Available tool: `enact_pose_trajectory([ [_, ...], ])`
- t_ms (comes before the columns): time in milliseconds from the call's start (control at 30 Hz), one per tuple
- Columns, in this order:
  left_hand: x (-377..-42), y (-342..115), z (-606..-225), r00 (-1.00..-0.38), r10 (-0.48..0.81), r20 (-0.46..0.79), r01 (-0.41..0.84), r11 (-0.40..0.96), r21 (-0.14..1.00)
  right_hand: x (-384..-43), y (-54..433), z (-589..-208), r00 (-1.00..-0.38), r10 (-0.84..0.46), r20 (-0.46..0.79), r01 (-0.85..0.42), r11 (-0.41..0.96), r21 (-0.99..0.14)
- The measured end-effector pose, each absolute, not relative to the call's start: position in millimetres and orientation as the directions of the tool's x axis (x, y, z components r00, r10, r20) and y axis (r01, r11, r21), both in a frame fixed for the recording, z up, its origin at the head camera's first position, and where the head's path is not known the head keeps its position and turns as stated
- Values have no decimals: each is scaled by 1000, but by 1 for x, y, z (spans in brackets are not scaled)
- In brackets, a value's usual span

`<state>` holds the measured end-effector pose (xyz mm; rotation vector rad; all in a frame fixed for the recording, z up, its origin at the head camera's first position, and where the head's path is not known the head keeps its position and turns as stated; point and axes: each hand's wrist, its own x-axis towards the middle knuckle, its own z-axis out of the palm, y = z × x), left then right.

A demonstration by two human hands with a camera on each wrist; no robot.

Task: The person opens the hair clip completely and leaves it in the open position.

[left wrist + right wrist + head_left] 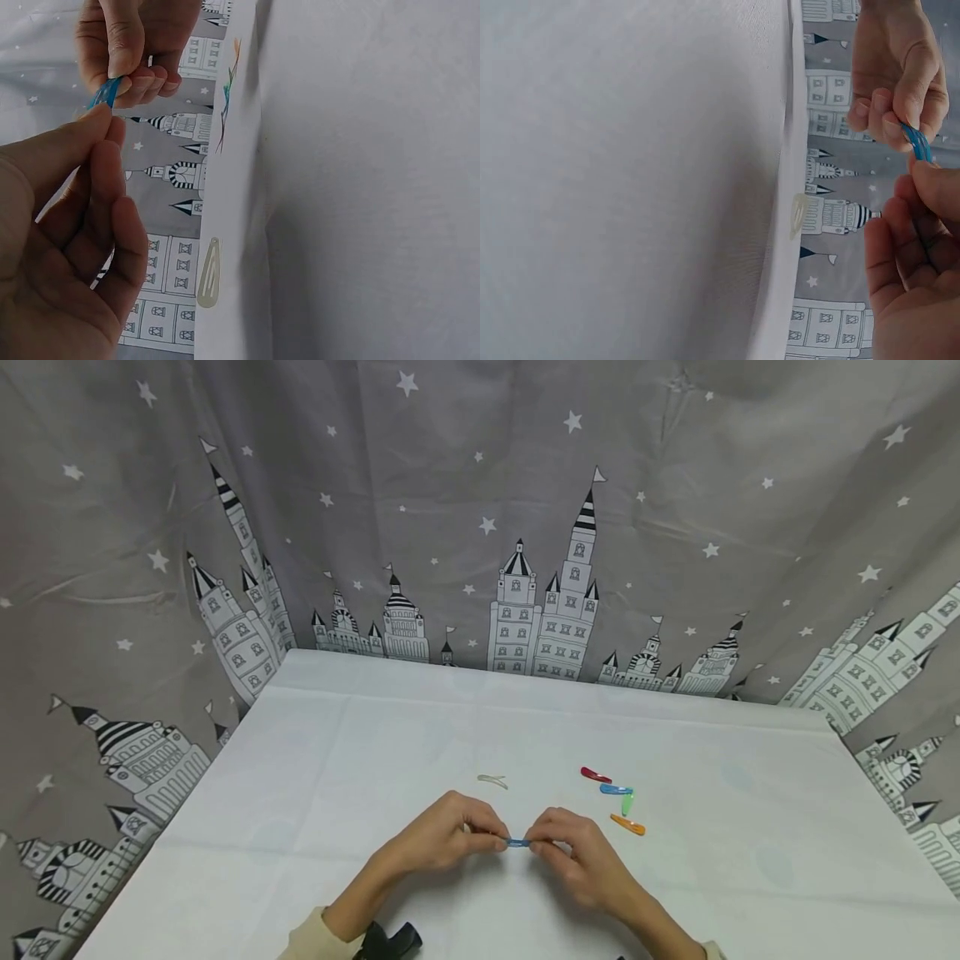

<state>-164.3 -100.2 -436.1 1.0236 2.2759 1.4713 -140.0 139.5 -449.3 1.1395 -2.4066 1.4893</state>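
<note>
The left hand (450, 833) and right hand (576, 853) pinch opposite ends of one blue snap clip (517, 842), apparently mid-work. Five lie unheld: a cream snap clip (209, 274) at its 11 o'clock; red clip (596, 774), second blue clip (615, 789), green clip (627, 803) and orange clip (627, 824) toward 2 to 3. Which are finished, I can't tell.

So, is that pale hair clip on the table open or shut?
Open: in the head view, the pale snap hair clip forks toward its right end, the two tips standing apart in a V.
</note>
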Motion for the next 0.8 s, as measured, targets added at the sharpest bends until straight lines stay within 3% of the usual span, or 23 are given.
enact_pose_trajectory([
  [800, -162, -101, -434, -815, 552, 175, 426, 368, 826, -139, 136, -445, -825, -486, 288, -489, 359, -795],
])
